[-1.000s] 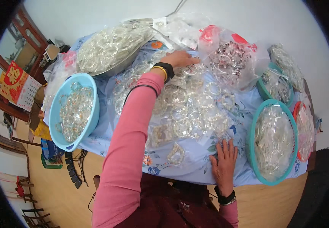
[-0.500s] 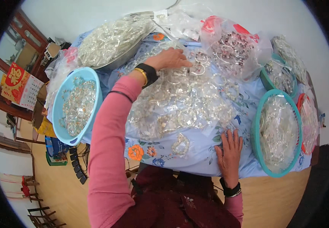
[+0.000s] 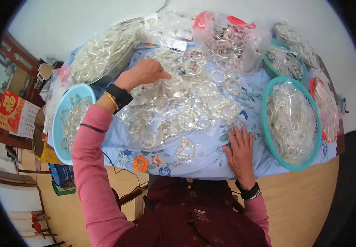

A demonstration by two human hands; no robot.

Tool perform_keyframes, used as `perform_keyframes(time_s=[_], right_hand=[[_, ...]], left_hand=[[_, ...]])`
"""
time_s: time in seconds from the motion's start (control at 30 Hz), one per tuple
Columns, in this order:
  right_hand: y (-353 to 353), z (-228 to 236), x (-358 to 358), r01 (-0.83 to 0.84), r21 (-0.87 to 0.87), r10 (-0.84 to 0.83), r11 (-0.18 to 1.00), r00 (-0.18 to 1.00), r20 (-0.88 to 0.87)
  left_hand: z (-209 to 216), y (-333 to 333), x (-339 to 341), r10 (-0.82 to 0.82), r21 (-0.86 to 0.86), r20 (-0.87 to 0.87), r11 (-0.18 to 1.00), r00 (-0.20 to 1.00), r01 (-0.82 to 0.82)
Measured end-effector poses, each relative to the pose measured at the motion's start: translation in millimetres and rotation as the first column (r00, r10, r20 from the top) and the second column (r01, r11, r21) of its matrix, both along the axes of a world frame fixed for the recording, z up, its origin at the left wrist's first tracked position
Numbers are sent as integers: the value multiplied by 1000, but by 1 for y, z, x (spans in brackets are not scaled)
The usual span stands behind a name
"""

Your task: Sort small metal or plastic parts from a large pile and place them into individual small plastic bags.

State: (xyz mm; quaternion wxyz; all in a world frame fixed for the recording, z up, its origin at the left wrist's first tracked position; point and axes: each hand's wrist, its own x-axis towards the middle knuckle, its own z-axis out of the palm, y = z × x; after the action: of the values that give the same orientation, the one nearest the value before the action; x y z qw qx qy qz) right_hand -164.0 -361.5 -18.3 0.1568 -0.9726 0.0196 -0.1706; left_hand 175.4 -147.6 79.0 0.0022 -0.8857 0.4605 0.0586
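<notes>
Hands point(image 3: 144, 73) point(image 3: 240, 155) have the bagged bracelets point(image 3: 188, 117) lying between them.

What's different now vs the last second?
The left hand moved left over the pile of bagged bracelets, slightly toward the person; whether it took or released anything isn't clear. The right hand stayed spread on the blue cloth, right of the lone bagged bracelet.

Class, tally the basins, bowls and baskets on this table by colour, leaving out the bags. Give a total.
Light blue: 1 (basin)
Green: 2 (large basket, small bowl)
Red: 1 (red basket)
Silver: 1 (silver bowl)
Total: 5
</notes>
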Motion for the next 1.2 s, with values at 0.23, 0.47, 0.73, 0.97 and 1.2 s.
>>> perform_keyframes(time_s=[0.23,0.47,0.73,0.97,1.2], right_hand=[[-1,7,2,9,3,-9,1000,1000,-20],[0,5,1,6,39,-4,999,999,-44],[-3,9,3,12,62,-6,998,996,-94],[-6,2,4,11,63,-7,998,998,-57],[-4,0,3,-1,2,1,1000,1000,10]], left_hand=[[-17,-115,0,-295,-334,-8,901,955,276],[-70,-229,30,112,-559,283,827,953,69],[-72,-228,33,-51,-248,138,965,989,84],[-70,-137,-45,-502,-333,55,805,863,490],[-44,-52,-65,-448,-262,88,852,890,454]])
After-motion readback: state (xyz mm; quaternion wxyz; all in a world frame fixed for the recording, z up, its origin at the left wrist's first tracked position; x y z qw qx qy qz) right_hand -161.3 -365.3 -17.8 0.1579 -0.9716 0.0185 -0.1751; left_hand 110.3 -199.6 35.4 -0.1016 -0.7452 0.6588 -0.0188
